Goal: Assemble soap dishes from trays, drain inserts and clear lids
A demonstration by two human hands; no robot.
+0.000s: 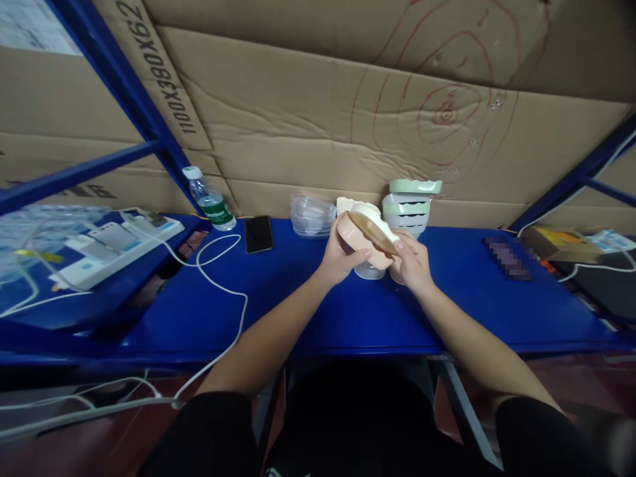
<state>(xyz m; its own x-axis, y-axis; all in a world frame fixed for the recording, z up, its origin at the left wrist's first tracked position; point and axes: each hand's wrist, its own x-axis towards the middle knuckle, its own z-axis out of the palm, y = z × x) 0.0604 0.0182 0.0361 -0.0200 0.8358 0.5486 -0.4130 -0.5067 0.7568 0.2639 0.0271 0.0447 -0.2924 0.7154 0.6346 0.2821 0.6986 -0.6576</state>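
Observation:
My left hand [342,257] is closed around a peach-pink bowl [356,240], thumb on its outside. At its far side, my right hand [413,264] pinches the edge of a cream wavy-rimmed dish [375,228], tilted against the pink bowl's opening. Whether the two pieces are joined I cannot tell. Below them, a clear plastic piece [369,271] is partly hidden by the bowl. Just behind the hands stands a stack of green and white wavy-rimmed bowls [408,207]. Left of the held pieces sits a stack of clear plastic bowls [313,217].
On the blue table [293,311] lie a black phone [259,234] and, at right, a blurred-out dark object [507,259]. A water bottle [211,199] stands back left. White cables [244,298] trail near my left arm from a power strip [122,252]. Cardboard [278,119] walls the back.

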